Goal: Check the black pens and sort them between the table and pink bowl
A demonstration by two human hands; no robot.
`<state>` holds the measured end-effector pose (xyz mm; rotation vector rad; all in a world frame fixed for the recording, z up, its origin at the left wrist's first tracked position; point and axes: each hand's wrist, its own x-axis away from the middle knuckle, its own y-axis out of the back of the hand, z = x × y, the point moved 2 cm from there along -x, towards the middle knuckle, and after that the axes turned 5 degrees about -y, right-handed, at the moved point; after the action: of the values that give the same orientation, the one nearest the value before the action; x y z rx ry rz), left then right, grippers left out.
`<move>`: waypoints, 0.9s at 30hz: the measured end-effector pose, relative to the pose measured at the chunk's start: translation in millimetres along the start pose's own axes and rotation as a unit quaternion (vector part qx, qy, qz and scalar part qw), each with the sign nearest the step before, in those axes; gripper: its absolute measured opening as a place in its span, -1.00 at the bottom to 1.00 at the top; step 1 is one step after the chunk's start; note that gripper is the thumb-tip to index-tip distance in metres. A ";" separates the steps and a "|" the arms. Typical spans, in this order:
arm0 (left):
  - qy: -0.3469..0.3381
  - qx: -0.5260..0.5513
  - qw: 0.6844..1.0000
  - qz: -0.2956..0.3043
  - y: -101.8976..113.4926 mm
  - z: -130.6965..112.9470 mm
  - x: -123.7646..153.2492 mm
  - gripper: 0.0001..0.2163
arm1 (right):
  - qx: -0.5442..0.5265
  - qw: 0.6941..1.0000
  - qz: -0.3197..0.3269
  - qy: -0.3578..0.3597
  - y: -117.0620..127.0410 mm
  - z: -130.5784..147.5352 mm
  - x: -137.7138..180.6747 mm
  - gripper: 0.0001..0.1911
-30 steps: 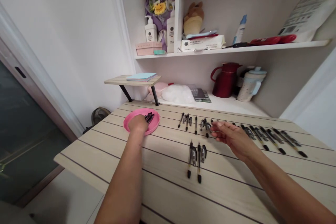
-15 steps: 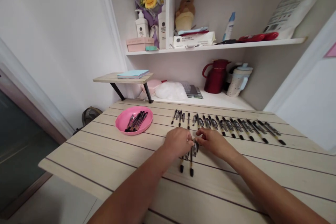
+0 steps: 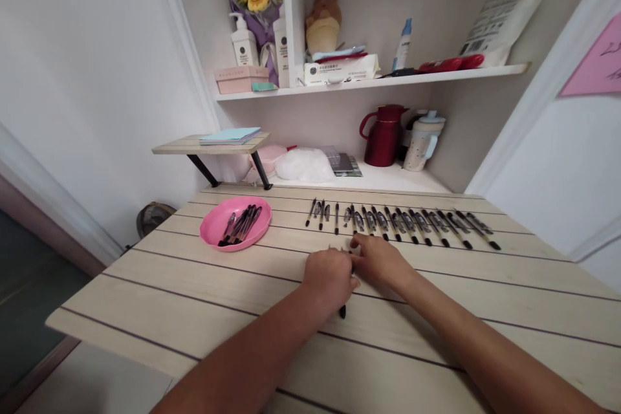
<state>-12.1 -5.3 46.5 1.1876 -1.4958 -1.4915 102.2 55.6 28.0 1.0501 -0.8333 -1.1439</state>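
Tabletop (image 3: 194, 297): my hands meet over a pen (image 3: 342, 312)
Left grip (image 3: 330, 277): clenched on pen
Right grip (image 3: 378, 262): can't tell

Lay beyond the joined hands (image 3: 354, 268): row of pens (image 3: 398, 223); off left, bowl (image 3: 213, 236) with pens (image 3: 239, 225) inside; all on table (image 3: 194, 284).

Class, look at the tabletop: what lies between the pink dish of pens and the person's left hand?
Only bare striped tabletop lies between the pink dish and the left hand, as the head view shows.
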 end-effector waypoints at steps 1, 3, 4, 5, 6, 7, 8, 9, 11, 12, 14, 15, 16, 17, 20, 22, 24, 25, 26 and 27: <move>-0.007 -0.009 1.000 0.003 -0.3 -1.0 -0.3 -0.77 | -0.003 1.000 0.002 0.000 -0.1 -0.7 -0.5 -0.70; -0.018 -0.020 1.000 0.016 -1.5 -2.6 -0.8 -0.79 | -0.011 1.000 0.012 0.000 -0.1 -2.7 -1.9 -0.71; -0.021 -0.021 0.999 0.024 -2.4 -3.1 -1.1 -0.80 | -0.016 1.000 0.018 0.000 0.1 -4.0 -2.8 -0.72; -0.023 -0.020 0.999 0.030 -3.3 -3.5 -1.3 -0.80 | -0.020 1.000 0.024 -0.002 0.2 -5.4 -3.9 -0.73; -0.023 -0.018 0.999 0.033 -4.2 -3.7 -1.6 -0.80 | -0.022 0.999 0.029 -0.004 0.5 -6.9 -5.0 -0.74; -0.023 -0.015 0.999 0.035 -5.1 -4.0 -1.9 -0.81 | -0.024 0.999 0.031 -0.007 0.8 -8.6 -6.2 -0.76; -0.024 -0.011 0.999 0.035 -6.0 -4.4 -2.2 -0.81 | -0.024 0.999 0.033 -0.009 1.1 -10.2 -7.3 -0.77; -0.025 -0.009 0.999 0.033 -6.7 -4.7 -2.7 -0.81 | -0.022 0.999 0.033 -0.010 1.5 -11.9 -8.4 -0.78; -0.025 -0.008 0.999 0.027 -7.8 -5.6 -3.6 -0.81 | -0.016 0.999 0.034 -0.013 2.4 -15.3 -10.4 -0.80; -0.026 -0.007 0.999 0.025 -8.1 -6.1 -4.1 -0.81 | -0.013 0.999 0.034 -0.014 2.8 -16.9 -11.3 -0.80; -0.024 -0.003 0.999 0.024 -8.2 -7.2 -5.0 -0.80 | -0.008 0.999 0.031 -0.016 3.8 -19.8 -12.9 -0.82; -0.022 0.000 0.999 0.027 -8.3 -7.7 -5.3 -0.80 | -0.006 0.999 0.030 -0.017 4.1 -21.0 -13.6 -0.82; -0.021 0.003 0.999 0.030 -8.3 -8.1 -5.5 -0.80 | -0.004 0.999 0.028 -0.018 4.3 -22.2 -14.3 -0.83; -0.019 0.006 0.999 0.031 -8.3 -8.4 -5.6 -0.80 | -0.001 0.999 0.027 -0.019 4.3 -23.2 -14.8 -0.83; -0.011 0.016 1.000 0.021 -9.4 -8.2 -5.8 -0.81 | 0.006 0.999 0.024 -0.022 4.3 -25.1 -15.6 -0.83; -0.005 0.026 1.000 0.010 -11.3 -7.5 -6.0 -0.79 | 0.010 0.999 0.020 -0.023 5.8 -24.9 -15.1 -0.82; 0.002 0.039 0.999 0.006 -14.0 -6.4 -6.7 -0.77 | 0.015 0.999 0.013 -0.026 10.2 -23.2 -13.3 -0.81; 0.006 0.048 0.999 0.005 -15.0 -5.5 -7.2 -0.77 | 0.018 0.999 0.005 -0.028 13.6 -21.6 -11.8 -0.81; 0.012 0.059 0.998 0.004 -15.6 -4.0 -8.0 -0.77 | 0.020 0.999 -0.004 -0.026 17.6 -19.3 -9.9 -0.81; 0.021 0.071 0.997 0.000 -15.3 -1.8 -8.9 -0.77 | 0.021 1.000 -0.008 -0.019 21.6 -16.3 -7.4 -0.82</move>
<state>-5.5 3.8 32.6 1.2928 -1.5945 -1.3704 122.1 68.1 43.4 1.0749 -0.8840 -1.1668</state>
